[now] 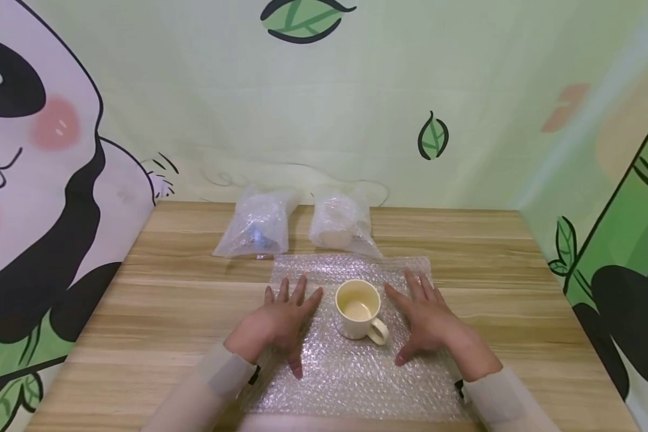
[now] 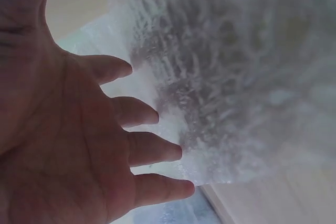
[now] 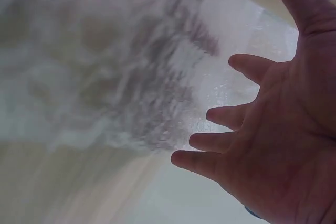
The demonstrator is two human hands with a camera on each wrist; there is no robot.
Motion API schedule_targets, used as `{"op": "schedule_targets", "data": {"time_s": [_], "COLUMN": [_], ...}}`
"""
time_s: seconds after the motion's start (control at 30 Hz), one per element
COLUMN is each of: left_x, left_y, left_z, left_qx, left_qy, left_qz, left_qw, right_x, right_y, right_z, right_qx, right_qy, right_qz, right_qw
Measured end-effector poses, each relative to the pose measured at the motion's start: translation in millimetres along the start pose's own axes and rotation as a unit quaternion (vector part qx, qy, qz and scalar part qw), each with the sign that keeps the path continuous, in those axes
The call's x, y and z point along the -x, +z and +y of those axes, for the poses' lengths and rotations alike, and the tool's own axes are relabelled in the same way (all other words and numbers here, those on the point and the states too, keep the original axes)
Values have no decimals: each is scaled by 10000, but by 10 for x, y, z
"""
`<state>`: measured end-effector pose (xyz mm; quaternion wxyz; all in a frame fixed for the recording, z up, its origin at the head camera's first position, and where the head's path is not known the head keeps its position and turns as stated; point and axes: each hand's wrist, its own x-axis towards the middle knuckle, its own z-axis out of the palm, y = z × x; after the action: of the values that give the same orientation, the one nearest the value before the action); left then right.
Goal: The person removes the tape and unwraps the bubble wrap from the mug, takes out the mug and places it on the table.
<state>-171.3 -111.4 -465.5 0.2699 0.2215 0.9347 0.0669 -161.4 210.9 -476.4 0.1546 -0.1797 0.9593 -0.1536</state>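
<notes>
A cream mug [image 1: 358, 307] stands upright on a sheet of bubble wrap [image 1: 351, 384], its handle turned toward the lower right. To the left of the mug is my left hand [image 1: 282, 324], palm down over the sheet with fingers spread. On the mug's other side my right hand [image 1: 429, 321] has its fingers spread in the same way, over the right part of the sheet. Neither hand holds anything. In the left wrist view the left fingers [image 2: 155, 147] reach right to the bubble wrap surface; the right fingers [image 3: 226, 116] do likewise in the right wrist view.
Behind the sheet, two bubble-wrapped bundles stand near the back of the table: one on the left [image 1: 259, 222] with something blue inside, another on the right [image 1: 340, 222]. The wooden table [image 1: 183, 300] meets a cloth backdrop [image 1: 221, 108] printed with pandas and leaves.
</notes>
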Motion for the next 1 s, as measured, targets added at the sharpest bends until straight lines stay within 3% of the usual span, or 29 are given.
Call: {"op": "schedule_targets", "data": {"time_s": [0.33,1.0], "left_x": [-30,-38], "left_y": [34,56], "left_z": [14,6], "left_qx": [-65,1], "left_qy": [-132,-157], "left_qz": [-18,-9], "left_qw": [9999,9999], "right_x": [-47,-64], "right_y": [-1,-3], "right_z": [63,49], "right_qx": [-287,20], "right_qy": [226,140], "right_qz": [-363,-273], "right_qw": [9987,9995]}}
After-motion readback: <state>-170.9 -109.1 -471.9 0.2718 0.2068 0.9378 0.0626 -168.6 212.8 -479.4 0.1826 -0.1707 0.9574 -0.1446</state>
